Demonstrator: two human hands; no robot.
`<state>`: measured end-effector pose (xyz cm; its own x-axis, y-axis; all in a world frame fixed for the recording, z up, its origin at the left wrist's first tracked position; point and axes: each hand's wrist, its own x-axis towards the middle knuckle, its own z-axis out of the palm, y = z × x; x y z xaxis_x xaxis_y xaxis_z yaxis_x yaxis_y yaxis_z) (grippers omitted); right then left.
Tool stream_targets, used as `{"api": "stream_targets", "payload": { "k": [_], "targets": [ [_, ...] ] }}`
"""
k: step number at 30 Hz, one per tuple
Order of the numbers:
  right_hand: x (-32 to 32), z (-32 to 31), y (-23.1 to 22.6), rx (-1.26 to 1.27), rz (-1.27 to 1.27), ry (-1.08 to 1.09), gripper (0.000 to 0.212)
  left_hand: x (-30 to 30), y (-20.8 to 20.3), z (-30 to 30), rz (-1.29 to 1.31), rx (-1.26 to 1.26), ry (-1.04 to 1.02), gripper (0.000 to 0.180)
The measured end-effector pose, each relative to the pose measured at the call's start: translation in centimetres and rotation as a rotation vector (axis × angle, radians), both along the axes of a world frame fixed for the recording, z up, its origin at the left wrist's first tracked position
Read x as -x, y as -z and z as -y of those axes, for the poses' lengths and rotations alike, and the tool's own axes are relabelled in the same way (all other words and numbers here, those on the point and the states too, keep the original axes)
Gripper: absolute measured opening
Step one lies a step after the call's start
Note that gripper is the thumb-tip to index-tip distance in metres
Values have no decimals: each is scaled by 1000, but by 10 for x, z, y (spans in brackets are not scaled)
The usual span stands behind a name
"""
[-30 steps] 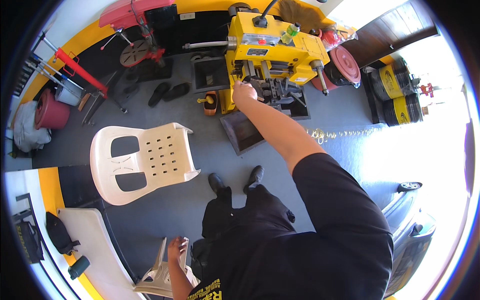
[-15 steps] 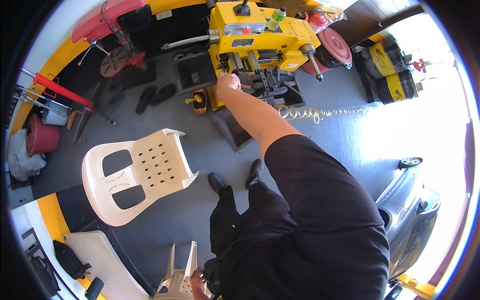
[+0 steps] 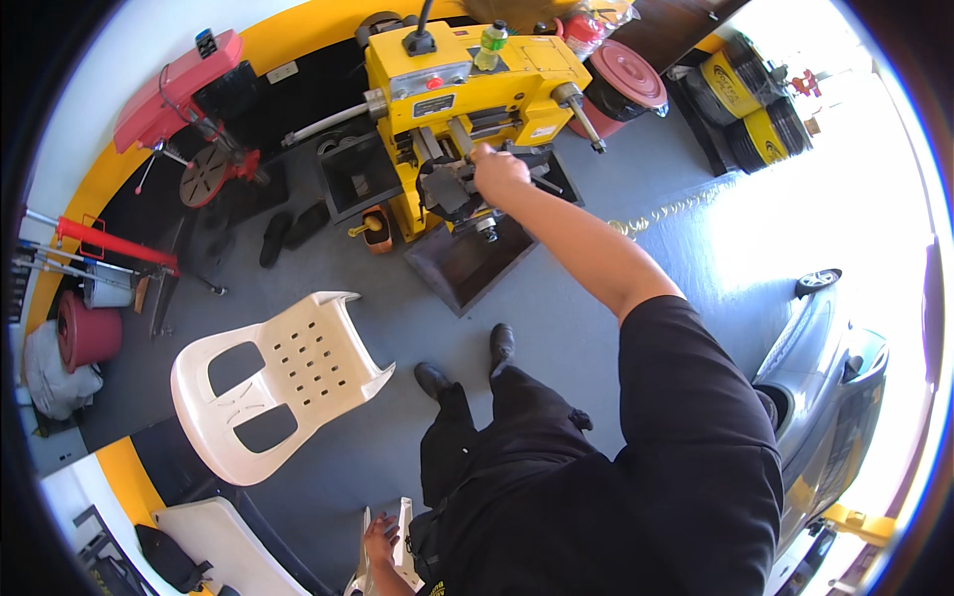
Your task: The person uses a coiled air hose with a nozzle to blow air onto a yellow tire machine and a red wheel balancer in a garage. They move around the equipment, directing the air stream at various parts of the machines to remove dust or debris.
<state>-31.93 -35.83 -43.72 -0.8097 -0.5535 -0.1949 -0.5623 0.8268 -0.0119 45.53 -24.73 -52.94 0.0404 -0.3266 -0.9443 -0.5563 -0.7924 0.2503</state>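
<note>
My right arm reaches forward to a yellow bench machine (image 3: 537,81), which looks like a lathe. My right hand (image 3: 502,177) is closed at the dark metal carriage (image 3: 452,191) on the machine's near side. Its fingers curl over a part there that they hide. A dark tray (image 3: 467,263) is below the carriage, towards my feet. Low beside my body at the left hangs my left hand (image 3: 381,538), fingers loosely apart and nothing visible in it. It is nearest to a cream plastic chair (image 3: 405,517), partly cut off by the lower edge.
Another cream chair (image 3: 313,363) stands left of my feet. A green bottle (image 3: 491,45) sits on the machine. A red drill press (image 3: 179,89) and red jack (image 3: 114,243) are at the left. Lidded red bin (image 3: 628,79), yellow-black drums (image 3: 760,109) and a grey car (image 3: 825,397) are at the right.
My right hand has moved right along the machine, and the dark carriage now sits left of it. The view has shifted. My left hand has risen slightly, its fingers showing more.
</note>
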Motion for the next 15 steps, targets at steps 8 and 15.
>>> {"api": "stream_targets", "payload": {
  "k": [8,15],
  "targets": [
    [87,-66,56,-4,10,17,31,34,-13,-1,-14,-23,150,40],
    [141,-50,82,-24,-31,-126,25,51,-35,-17,101,-46,100,41]
  ]
}}
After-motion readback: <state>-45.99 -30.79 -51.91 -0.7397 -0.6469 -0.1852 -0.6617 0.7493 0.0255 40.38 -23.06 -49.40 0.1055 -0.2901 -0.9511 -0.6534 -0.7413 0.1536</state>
